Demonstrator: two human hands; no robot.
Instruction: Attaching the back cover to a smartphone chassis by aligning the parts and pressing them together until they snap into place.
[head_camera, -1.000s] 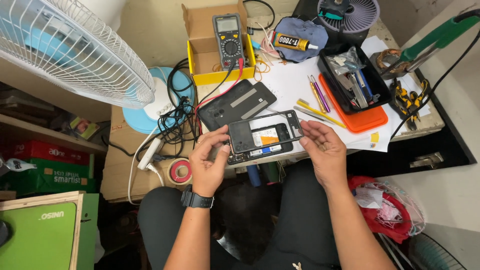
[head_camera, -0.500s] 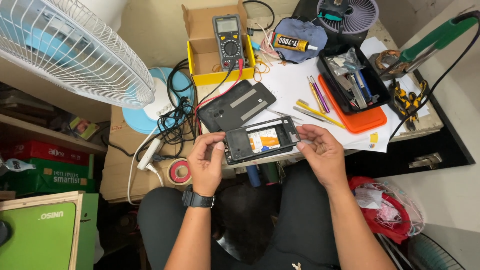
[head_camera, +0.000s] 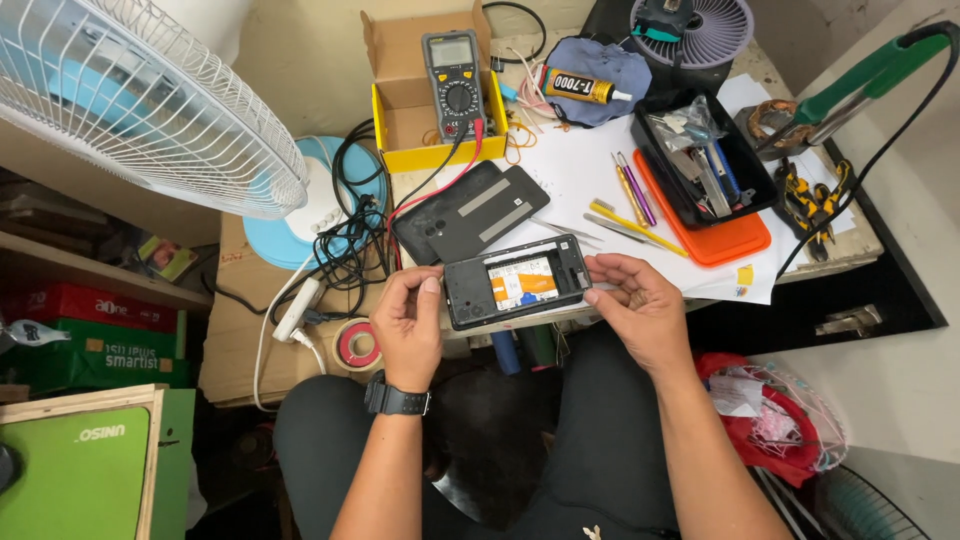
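The left hand and right hand each grip one end of the opened phone body, holding it level above the table edge. The detached back cover lies on the table just behind it.

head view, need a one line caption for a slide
Both hands, left hand and right hand, hold an opened phone over a cluttered repair table.

black phone frame with an orange patch, yellow box, orange tray, white fan.
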